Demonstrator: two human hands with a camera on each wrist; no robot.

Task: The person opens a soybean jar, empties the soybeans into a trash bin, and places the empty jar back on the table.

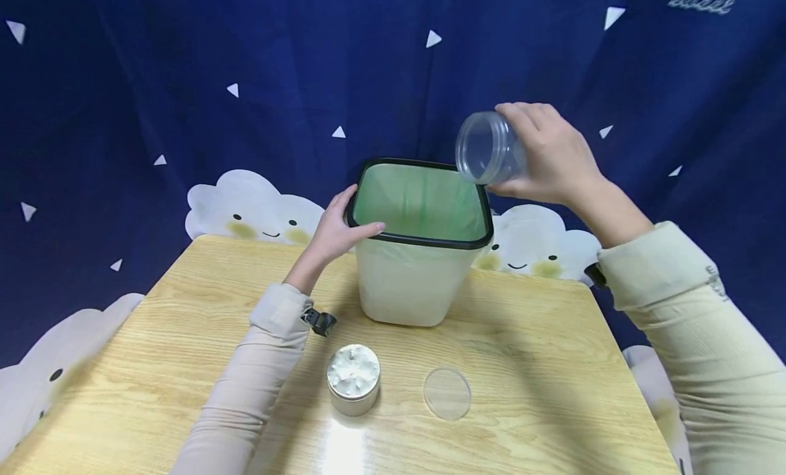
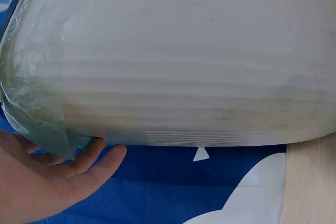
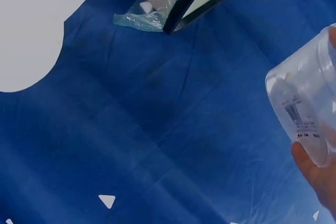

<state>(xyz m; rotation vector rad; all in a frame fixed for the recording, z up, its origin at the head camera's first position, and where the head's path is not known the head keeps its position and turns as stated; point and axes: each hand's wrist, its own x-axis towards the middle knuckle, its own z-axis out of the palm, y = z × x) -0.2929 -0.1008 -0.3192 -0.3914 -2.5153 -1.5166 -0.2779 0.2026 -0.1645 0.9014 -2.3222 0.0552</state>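
A white trash bin (image 1: 405, 284) with a black rim and a green liner bag (image 1: 424, 195) stands upright at the table's far side. My left hand (image 1: 340, 224) grips its rim at the near left corner, thumb along the front edge. In the left wrist view, the fingers (image 2: 86, 169) lie along the bin's outer wall by the overhanging liner. My right hand (image 1: 549, 151) holds a clear plastic jar (image 1: 491, 147) on its side above the bin's right rim, mouth facing left. Nothing shows inside the jar. A printed label (image 3: 301, 116) is on its base.
A round container (image 1: 353, 381) with a crinkled silvery-white top stands on the wooden table (image 1: 202, 325) in front of the bin. To its right a clear disc-shaped lid (image 1: 447, 393) lies flat. Behind hangs a dark blue curtain (image 1: 276, 65) with white triangles and clouds.
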